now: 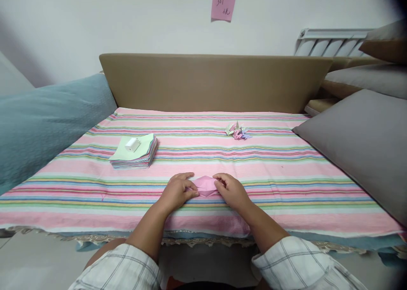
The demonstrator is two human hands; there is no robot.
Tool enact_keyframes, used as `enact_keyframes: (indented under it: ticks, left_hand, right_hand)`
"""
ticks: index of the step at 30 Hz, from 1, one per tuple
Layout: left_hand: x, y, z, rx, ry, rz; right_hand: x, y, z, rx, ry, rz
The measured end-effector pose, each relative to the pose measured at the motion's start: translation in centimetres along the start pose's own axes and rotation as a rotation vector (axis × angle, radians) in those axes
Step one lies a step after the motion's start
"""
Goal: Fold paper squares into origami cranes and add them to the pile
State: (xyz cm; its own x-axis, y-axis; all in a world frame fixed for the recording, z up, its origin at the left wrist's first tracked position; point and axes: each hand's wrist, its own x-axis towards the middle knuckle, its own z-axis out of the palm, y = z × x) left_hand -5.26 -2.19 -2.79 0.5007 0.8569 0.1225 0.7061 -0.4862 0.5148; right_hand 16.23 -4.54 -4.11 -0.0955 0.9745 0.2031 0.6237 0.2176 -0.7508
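A folded piece of pink paper (pixel 206 185) lies between my two hands near the front of the striped cloth, its middle wide and its ends narrowing. My left hand (pixel 180 189) pinches its left end between thumb and fingers. At the other end, my right hand (pixel 231 189) grips the paper, thumb on top. Both ends of the paper are partly hidden by fingers. Farther back on the right sits a small cluster of folded paper pieces (pixel 237 131) in pink, pale green and purple, pointed like paper cranes.
Back left stands a stack of coloured paper sheets (pixel 135 152) with a small white block (pixel 132 144) on top, like a charger plug. A striped cloth (pixel 190 154) covers the seat. Grey cushions (pixel 359 141) border the right, a blue-covered armrest (pixel 57 120) the left, a brown backrest (pixel 216 82) the rear.
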Motion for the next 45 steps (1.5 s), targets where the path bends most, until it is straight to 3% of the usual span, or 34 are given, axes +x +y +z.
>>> enact_keyframes:
  ticks: [19,24,28,40,45]
  left_hand:
    - [0.4,0.2,0.6,0.068,-0.007,-0.024]
    - [0.1,1.3,1.0,-0.027,0.066,-0.027]
    - [-0.1,2.4,1.4,0.014,0.029,0.043]
    - [0.3,3.6,2.3,0.151,0.102,0.088]
    - [0.5,3.7,2.7,0.176,0.112,0.093]
  right_hand:
    - [0.0,-0.2,-0.1,-0.03,-0.025,-0.002]
    - [0.1,0.0,-0.1,-0.019,-0.032,-0.03]
    - [0.1,0.0,-0.2,-0.008,-0.038,-0.045]
    - [0.6,1.3,-0.3,0.243,-0.105,0.076]
    - [0.8,1.4,-0.7,0.275,-0.188,0.065]
